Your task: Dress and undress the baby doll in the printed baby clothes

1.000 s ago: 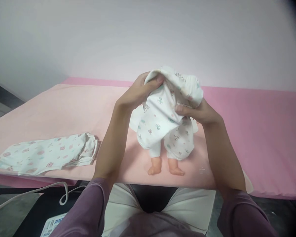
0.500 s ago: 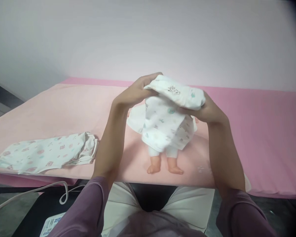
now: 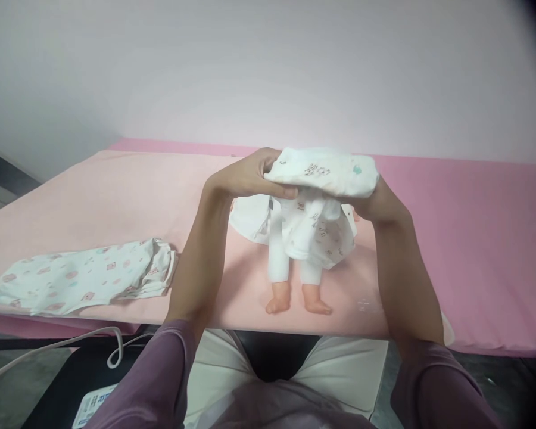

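Between my hands hangs a small white baby garment (image 3: 321, 173) with animal and green prints, its top gathered into a folded band. My left hand (image 3: 254, 176) pinches the band's left end, thumb in front. At the right end my right hand (image 3: 377, 202) is closed on the cloth, its fingers partly hidden. Beneath the garment a baby doll (image 3: 278, 256) lies on its back, feet toward me, with white cloth on its legs and bare feet. The garment and my hands hide the doll's head and most of its body.
On the left of the pink padded table (image 3: 134, 196) lies another white printed baby garment (image 3: 80, 277). A white cable (image 3: 71, 341) loops below the front edge, near a black surface with a white labelled item (image 3: 92, 405). A pale wall (image 3: 295, 71) stands behind.
The garment's gathered top has come down slightly and turned more level. Its hanging part has bunched up and shifted right, uncovering more of the doll's legs. The doll stays in place.
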`<state>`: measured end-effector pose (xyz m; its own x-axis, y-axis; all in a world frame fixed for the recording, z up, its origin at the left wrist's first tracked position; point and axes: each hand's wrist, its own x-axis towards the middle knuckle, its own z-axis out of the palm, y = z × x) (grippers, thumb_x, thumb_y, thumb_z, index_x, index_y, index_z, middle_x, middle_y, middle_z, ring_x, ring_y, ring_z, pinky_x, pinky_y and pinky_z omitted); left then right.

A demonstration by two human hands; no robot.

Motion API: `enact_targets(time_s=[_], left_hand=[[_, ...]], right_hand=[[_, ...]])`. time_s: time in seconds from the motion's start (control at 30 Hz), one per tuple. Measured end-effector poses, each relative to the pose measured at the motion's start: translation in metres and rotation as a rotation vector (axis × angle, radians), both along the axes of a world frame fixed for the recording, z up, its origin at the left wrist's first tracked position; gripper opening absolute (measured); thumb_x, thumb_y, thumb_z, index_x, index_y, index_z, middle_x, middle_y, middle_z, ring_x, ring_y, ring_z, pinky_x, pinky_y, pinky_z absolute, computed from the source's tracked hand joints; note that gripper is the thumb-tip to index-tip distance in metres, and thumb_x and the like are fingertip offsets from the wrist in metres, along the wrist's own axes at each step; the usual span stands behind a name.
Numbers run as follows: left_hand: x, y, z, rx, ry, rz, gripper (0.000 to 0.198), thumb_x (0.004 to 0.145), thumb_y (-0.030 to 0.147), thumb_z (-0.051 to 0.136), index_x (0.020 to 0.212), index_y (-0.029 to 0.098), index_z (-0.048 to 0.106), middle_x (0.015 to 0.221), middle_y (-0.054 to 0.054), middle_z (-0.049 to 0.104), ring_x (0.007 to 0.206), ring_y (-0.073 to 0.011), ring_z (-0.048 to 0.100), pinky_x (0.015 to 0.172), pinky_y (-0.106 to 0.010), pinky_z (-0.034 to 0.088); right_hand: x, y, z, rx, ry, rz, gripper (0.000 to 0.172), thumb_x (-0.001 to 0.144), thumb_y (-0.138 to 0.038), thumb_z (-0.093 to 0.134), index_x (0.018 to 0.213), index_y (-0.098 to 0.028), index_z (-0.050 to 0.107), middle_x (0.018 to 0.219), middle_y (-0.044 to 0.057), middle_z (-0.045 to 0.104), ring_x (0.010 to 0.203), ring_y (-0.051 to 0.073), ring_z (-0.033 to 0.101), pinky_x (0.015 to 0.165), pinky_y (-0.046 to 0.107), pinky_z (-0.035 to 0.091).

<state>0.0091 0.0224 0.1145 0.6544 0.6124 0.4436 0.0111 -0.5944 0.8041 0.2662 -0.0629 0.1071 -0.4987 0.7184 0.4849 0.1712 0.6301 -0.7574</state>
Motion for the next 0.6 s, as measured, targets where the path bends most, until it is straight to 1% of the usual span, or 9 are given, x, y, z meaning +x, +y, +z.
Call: enact_targets(time_s=[0.03,0.1,0.17,0.23,0.3,0.4,0.47,0.53,0.6], left_hand=[[0.000,0.000,-0.001,0.005,-0.020,0.008,0.048,0.072,0.048,0.092,0.100,0.019,0.065,0.097,-0.004,0.066,0.109,-0.0331,0.071,0.082,-0.039,0.061],[0.004,-0.002,-0.002,0.027,-0.077,0.048,0.045,0.080,0.051,0.087,0.102,0.019,0.063,0.098,-0.004,0.063,0.111,-0.0324,0.071,0.085,-0.041,0.061],[0.010,-0.005,-0.003,0.045,-0.130,0.092,0.039,0.090,0.052,0.078,0.103,0.019,0.062,0.098,-0.004,0.060,0.112,-0.0312,0.070,0.088,-0.043,0.061],[0.017,-0.007,-0.004,0.045,-0.141,0.092,0.039,0.094,0.054,0.073,0.101,0.018,0.062,0.098,-0.004,0.060,0.111,-0.0308,0.070,0.089,-0.043,0.061],[0.022,-0.006,-0.006,0.032,-0.106,0.034,0.043,0.090,0.058,0.077,0.100,0.018,0.063,0.097,-0.005,0.062,0.109,-0.0314,0.071,0.086,-0.041,0.062],[0.018,-0.001,-0.009,-0.003,-0.031,-0.068,0.057,0.070,0.058,0.093,0.101,0.018,0.066,0.096,-0.005,0.066,0.107,-0.0344,0.072,0.080,-0.039,0.062],[0.013,0.002,-0.010,-0.024,-0.033,-0.081,0.065,0.059,0.056,0.099,0.102,0.019,0.067,0.098,-0.005,0.067,0.109,-0.0366,0.071,0.081,-0.041,0.063],[0.010,0.003,-0.010,-0.015,-0.072,-0.076,0.064,0.064,0.059,0.097,0.105,0.019,0.068,0.102,-0.005,0.068,0.114,-0.0368,0.071,0.085,-0.044,0.063],[0.011,0.002,-0.009,0.025,-0.119,-0.091,0.057,0.077,0.065,0.086,0.106,0.020,0.069,0.107,-0.005,0.069,0.119,-0.0352,0.069,0.092,-0.045,0.062]], right_hand=[[0.002,0.001,-0.001,-0.011,0.026,-0.031,0.045,0.093,-0.060,0.077,0.122,-0.027,0.075,0.125,0.007,0.076,0.130,0.034,0.065,0.105,0.047,0.060],[0.004,0.004,-0.003,-0.055,0.003,-0.042,0.048,0.088,-0.062,0.081,0.119,-0.026,0.074,0.116,0.006,0.077,0.123,0.035,0.069,0.096,0.046,0.063],[0.007,0.005,-0.005,-0.098,-0.077,0.032,0.052,0.083,-0.061,0.086,0.116,-0.023,0.074,0.106,0.005,0.077,0.115,0.034,0.072,0.091,0.045,0.064],[0.009,0.007,-0.006,-0.113,-0.114,0.123,0.054,0.076,-0.058,0.092,0.112,-0.021,0.074,0.099,0.004,0.076,0.110,0.033,0.073,0.089,0.043,0.065],[0.012,0.009,-0.008,-0.093,-0.076,0.133,0.054,0.073,-0.056,0.095,0.109,-0.022,0.074,0.099,0.004,0.076,0.112,0.033,0.072,0.091,0.043,0.065],[0.016,0.011,-0.013,-0.050,0.057,0.003,0.051,0.078,-0.058,0.091,0.112,-0.025,0.073,0.107,0.004,0.075,0.122,0.033,0.069,0.095,0.042,0.065],[0.017,0.012,-0.014,-0.060,0.147,-0.085,0.050,0.084,-0.064,0.084,0.115,-0.026,0.072,0.112,0.004,0.075,0.123,0.033,0.068,0.092,0.042,0.065],[0.016,0.011,-0.013,-0.090,0.196,-0.120,0.051,0.087,-0.067,0.079,0.116,-0.025,0.071,0.111,0.005,0.074,0.119,0.032,0.070,0.087,0.041,0.066],[0.014,0.011,-0.010,-0.121,0.143,-0.042,0.051,0.088,-0.067,0.079,0.112,-0.023,0.071,0.105,0.005,0.074,0.110,0.030,0.073,0.082,0.039,0.067]])
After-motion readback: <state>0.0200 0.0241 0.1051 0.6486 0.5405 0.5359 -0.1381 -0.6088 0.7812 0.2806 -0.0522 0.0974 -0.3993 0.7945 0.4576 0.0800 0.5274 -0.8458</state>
